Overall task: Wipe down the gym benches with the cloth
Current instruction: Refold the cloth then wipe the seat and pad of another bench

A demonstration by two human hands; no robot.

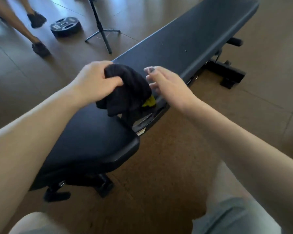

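Observation:
A black padded gym bench point(189, 39) runs from the lower left to the upper right, with a seat pad point(91, 142) nearest me and a gap between the two pads. My left hand point(95, 81) grips a bunched black cloth point(127, 88) just above that gap. The cloth hangs down over the bench, and a small yellow patch point(150, 102) shows under its right edge. My right hand point(164, 81) hovers just right of the cloth with fingers spread and relaxed, holding nothing.
Another person's legs and dark shoes point(39, 48) stand at the upper left. A black weight plate point(66, 27) lies on the floor beside a tripod stand point(103, 32). The bench's rear foot point(227, 73) sticks out at the right. My knees are at the bottom edge.

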